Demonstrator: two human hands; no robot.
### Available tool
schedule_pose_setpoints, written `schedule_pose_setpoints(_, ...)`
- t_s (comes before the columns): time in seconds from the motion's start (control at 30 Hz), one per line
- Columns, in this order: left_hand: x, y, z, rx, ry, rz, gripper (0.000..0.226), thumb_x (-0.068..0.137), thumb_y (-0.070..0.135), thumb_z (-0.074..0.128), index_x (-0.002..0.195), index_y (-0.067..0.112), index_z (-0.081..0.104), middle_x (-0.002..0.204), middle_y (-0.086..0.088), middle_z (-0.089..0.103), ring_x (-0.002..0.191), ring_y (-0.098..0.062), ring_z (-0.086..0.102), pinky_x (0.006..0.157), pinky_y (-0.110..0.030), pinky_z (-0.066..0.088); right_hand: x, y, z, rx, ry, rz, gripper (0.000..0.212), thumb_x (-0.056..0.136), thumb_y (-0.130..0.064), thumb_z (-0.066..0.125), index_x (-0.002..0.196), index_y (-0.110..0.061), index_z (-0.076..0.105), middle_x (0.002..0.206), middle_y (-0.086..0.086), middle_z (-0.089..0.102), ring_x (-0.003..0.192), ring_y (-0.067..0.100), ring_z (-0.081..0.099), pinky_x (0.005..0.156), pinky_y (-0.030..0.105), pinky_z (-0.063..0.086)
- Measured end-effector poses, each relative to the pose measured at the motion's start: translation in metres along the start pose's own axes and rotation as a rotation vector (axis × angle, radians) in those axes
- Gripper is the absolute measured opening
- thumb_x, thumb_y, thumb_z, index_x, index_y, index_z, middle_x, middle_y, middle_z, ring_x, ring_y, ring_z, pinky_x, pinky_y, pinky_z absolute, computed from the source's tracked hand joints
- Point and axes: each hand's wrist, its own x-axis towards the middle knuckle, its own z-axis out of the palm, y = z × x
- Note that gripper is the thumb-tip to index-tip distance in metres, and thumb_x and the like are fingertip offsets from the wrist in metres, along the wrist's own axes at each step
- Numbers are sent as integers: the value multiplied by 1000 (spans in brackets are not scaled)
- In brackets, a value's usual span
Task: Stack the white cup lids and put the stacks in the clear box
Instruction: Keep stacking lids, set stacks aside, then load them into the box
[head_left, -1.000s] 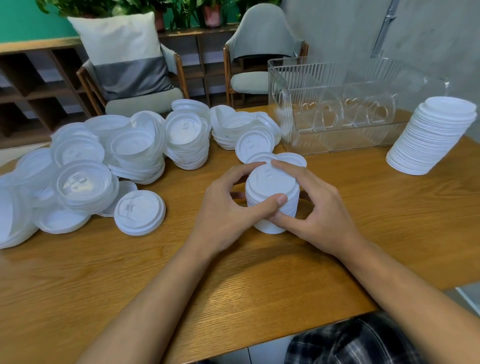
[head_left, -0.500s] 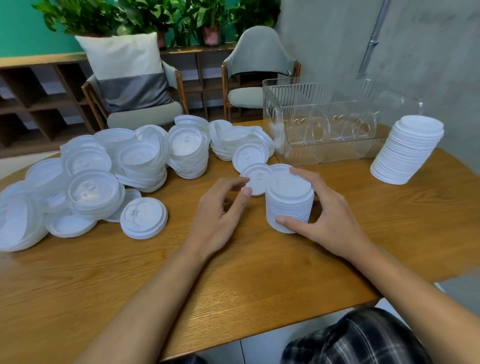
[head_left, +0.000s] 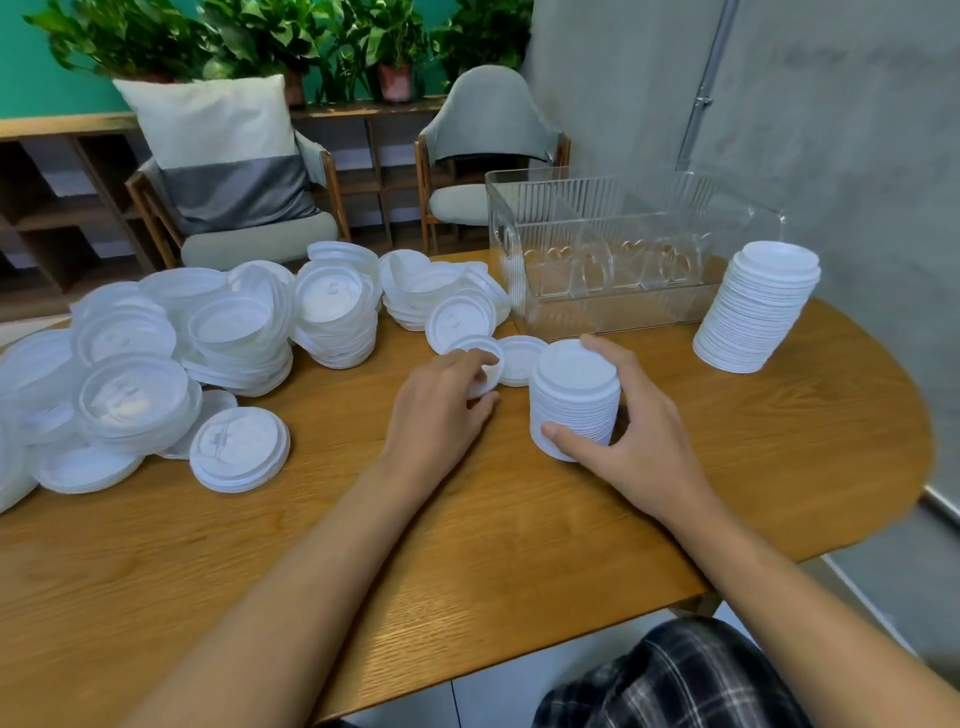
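Right hand (head_left: 639, 436): grip clamped round the short lid stack (head_left: 574, 400) on the worktop (head_left: 467, 545). Left hand (head_left: 441, 410): grip pinching a loose lid (head_left: 483, 364) just beside it. Lids judged light, thin and slippery, so hold stacks by the sides, low. Clear box (head_left: 623, 249) stands beyond.

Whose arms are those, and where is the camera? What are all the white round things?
There is no machine here: these are a person's own two arms. The camera sits on their head and looks down, so you see what they see. On the wooden table lies a big messy pile of white cup lids. At the far right stands a tall tidy stack, beside a clear box with no lids in it that I can see. The right hand wraps its fingers round a short stack. The left hand pinches one loose lid, probably to add it on top.
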Motion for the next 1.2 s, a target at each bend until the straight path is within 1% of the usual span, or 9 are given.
schedule_pose_setpoints(0.1,-2,2,5,-44,10,33,38,89,5,76,125,17,69,96,3,72,86,-18,69,73,-41,57,1,1,1,-9,-2,-10,85,80,-43,88,151,-32,43,144,-20,50,133,-9,44,103,7,37)
schedule_pose_setpoints(0.23,-5,0,-4,-167,50,53,48,87,-1,74,130,19,67,94,7,64,85,-5,58,80,-9,44,1,1,3,-7,27,-24,80,82,-50,83,149,-29,47,142,-15,53,132,-5,47,102,9,39)
schedule_pose_setpoints(0.43,-3,23,-17,-355,198,22,47,90,-1,71,133,18,66,111,6,67,99,-12,64,81,-30,57,-1,1,2,-33,93,-51,68,87,-49,78,145,-24,53,138,-13,57,131,0,52,101,12,42)
schedule_pose_setpoints(0.57,-1,37,-35,-868,225,-274,47,98,-1,67,140,19,61,124,1,67,109,-9,68,86,-25,60,-2,-2,2,-19,102,-36,73,86,-50,79,149,-27,50,142,-18,55,134,1,51,105,20,47)
schedule_pose_setpoints(0.7,1,38,-36,-1292,44,-465,44,98,0,66,137,20,65,109,7,74,100,-9,70,81,-25,59,-3,-6,2,19,85,-26,84,85,-48,82,156,-27,41,149,-22,49,138,0,49,109,28,49)
schedule_pose_setpoints(0.77,1,39,-30,-1203,6,-408,39,98,4,68,134,20,68,102,9,76,100,-8,71,85,-25,57,-3,-6,3,20,69,-34,88,86,-48,82,159,-29,37,154,-21,47,140,2,48,110,36,50)
schedule_pose_setpoints(0.9,-3,41,-21,-938,-24,-305,32,94,26,78,126,24,74,99,-12,73,89,-12,64,83,-32,54,-4,-5,3,31,41,-61,88,87,-44,79,161,-29,34,158,-21,43,144,5,45,111,47,50)
schedule_pose_setpoints(1.07,-9,42,-15,-782,-58,-275,31,85,45,84,112,34,75,74,5,57,69,-5,50,67,-18,42,-4,-5,3,26,32,-75,80,87,-43,79,156,-27,42,152,-16,50,141,7,49,108,45,51)
schedule_pose_setpoints(1.2,-9,40,-14,-634,-14,-225,52,75,65,77,119,37,71,103,14,64,95,-4,62,75,-16,47,-4,-4,3,31,20,-73,79,87,-44,79,155,-25,43,151,-15,51,141,8,49,109,41,51)
